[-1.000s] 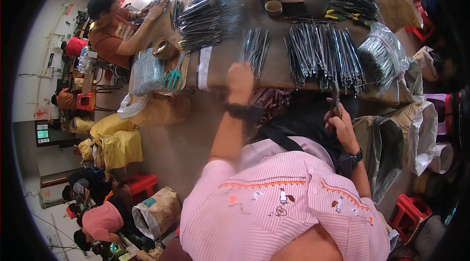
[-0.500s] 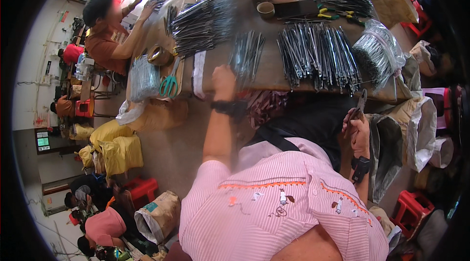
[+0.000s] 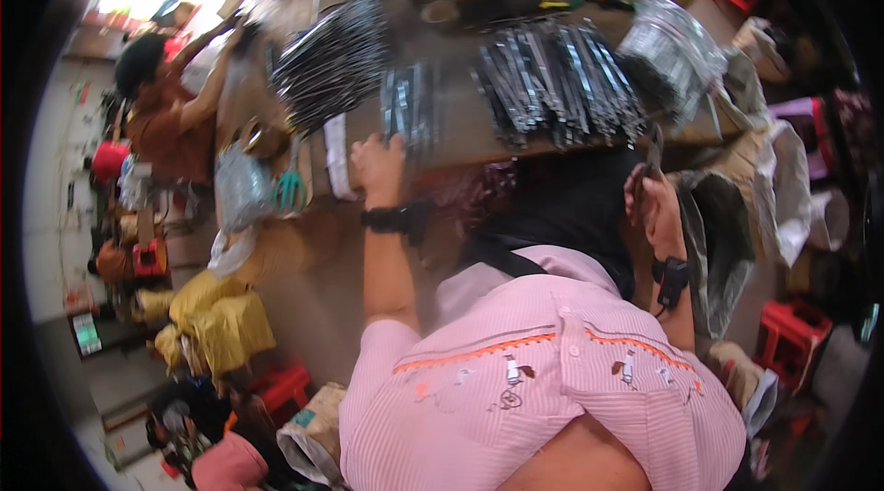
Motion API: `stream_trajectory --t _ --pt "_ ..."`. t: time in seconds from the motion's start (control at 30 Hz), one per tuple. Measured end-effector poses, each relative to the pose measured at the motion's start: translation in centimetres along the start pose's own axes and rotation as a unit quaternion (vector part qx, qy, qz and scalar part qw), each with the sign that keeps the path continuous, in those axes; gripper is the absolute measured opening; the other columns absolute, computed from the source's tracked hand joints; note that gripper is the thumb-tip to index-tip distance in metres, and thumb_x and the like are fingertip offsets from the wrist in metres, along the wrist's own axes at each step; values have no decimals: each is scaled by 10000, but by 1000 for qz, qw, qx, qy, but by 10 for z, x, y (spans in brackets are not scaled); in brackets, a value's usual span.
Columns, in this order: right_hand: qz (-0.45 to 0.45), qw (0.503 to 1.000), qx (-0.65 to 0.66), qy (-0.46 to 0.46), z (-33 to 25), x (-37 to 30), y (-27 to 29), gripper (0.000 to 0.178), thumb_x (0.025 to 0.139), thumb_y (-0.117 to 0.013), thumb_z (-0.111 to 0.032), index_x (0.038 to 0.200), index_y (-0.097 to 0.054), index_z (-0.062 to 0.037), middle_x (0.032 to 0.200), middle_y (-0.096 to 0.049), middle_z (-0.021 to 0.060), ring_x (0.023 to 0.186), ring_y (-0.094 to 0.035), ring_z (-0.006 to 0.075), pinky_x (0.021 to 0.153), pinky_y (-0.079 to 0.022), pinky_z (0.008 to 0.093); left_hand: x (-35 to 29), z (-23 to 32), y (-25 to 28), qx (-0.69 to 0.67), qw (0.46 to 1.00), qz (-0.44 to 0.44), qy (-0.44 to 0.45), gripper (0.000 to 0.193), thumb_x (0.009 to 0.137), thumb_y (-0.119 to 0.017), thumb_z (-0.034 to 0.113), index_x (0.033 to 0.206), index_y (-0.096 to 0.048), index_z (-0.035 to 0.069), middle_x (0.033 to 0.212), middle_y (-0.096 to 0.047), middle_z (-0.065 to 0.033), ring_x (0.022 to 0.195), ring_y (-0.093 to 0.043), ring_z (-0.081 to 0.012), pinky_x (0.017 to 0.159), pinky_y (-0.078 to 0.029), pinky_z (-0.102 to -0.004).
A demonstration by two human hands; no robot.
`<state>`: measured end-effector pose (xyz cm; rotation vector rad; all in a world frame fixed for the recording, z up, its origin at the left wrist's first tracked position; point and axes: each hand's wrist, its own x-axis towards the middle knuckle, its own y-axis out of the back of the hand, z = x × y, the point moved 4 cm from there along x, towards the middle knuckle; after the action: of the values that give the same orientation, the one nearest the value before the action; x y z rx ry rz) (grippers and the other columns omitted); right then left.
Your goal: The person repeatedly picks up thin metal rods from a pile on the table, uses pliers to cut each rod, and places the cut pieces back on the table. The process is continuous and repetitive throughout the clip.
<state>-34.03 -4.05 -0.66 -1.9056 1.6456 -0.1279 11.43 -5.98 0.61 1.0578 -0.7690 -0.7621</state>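
A clear plastic bag (image 3: 677, 49) stuffed with thin dark metal pieces lies at two o'clock on the brown wooden desk (image 3: 470, 127), and a second crumpled clear plastic bag (image 3: 238, 187) sits at nine o'clock off the desk's left end. Yellow sacks (image 3: 216, 325) slump on the floor at eight o'clock. A small round bowl (image 3: 440, 11) stands at twelve o'clock; what is in it cannot be made out.

The left hand (image 3: 378, 169) rests, fingers curled, on the desk's near edge, touching the lower end of a small bundle of flat grey metal strips (image 3: 410, 109) just above it at eleven o'clock. Whether it grips the strips cannot be told. A large fan of the same grey strips (image 3: 557, 86) lies at one o'clock, another heap (image 3: 331, 58) at eleven o'clock.

The right hand (image 3: 649, 201), below the desk edge at three o'clock, is closed narrowly around a thin dark metal piece (image 3: 656, 149) pointing upward. Green-handled scissors (image 3: 291, 185) lie just left of the left hand.
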Motion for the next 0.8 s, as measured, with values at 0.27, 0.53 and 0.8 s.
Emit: stream_trajectory --t 0.27,0.53,0.8 --pt "37 981 147 123 -35 33 28 341 792 -467 -151 1110 -497 -33 968 -571 142 830 -565 204 711 -486 328 -22 101 -29 -205 967 -136 -70 346 872 -603 282 998 -652 -37 858 -664 -215 828 -645 -338 741 -489 -393" --pt "169 950 -241 110 -45 79 39 151 775 -589 -68 911 -627 -14 679 -559 -9 590 -543 98 563 -455 238 -27 128 -54 -125 977 -169 -47 322 843 -600 254 1009 -586 -23 996 -635 -250 944 -604 -411 811 -477 -463" --pt "203 964 -25 169 -44 82 40 110 805 -636 -20 910 -607 3 734 -622 54 629 -593 137 512 -482 265 -16 114 -94 -260 948 -184 4 385 808 -653 319 958 -609 -33 918 -648 -248 892 -611 -430 786 -478 -456"
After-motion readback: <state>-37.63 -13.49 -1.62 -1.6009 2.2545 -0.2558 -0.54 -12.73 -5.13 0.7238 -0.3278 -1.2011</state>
